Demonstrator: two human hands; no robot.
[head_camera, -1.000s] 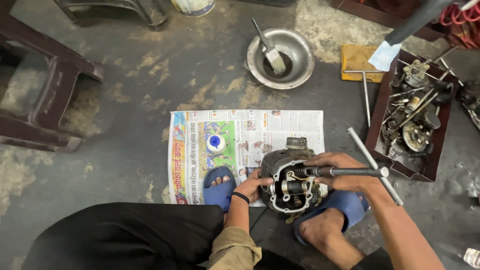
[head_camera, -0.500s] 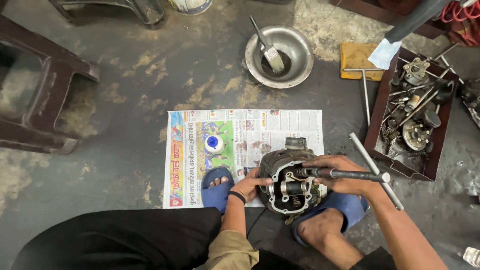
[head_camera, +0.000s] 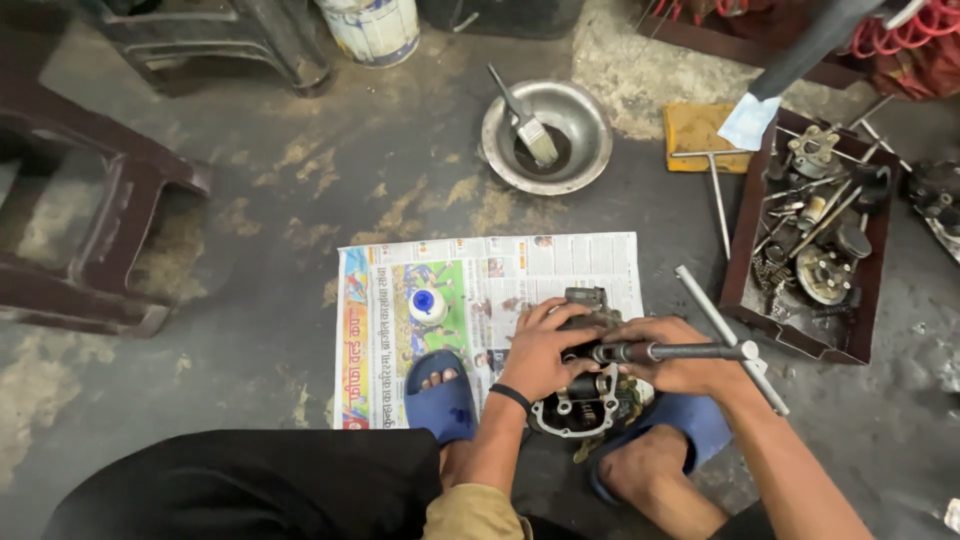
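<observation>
1. The engine part (head_camera: 585, 400) sits on the newspaper (head_camera: 480, 290) on the floor, between the person's feet.
2. The left hand (head_camera: 540, 350) presses on its top, fingers curled over it.
3. The right hand (head_camera: 680, 365) grips a T-handle wrench (head_camera: 700, 350), seated in the part.
4. Judging by the loose pieces in the tray (head_camera: 740, 280), the work looks midway, with fasteners still being turned.

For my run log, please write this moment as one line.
left hand: steadies engine part | right hand: grips T-handle wrench | under: newspaper
</observation>
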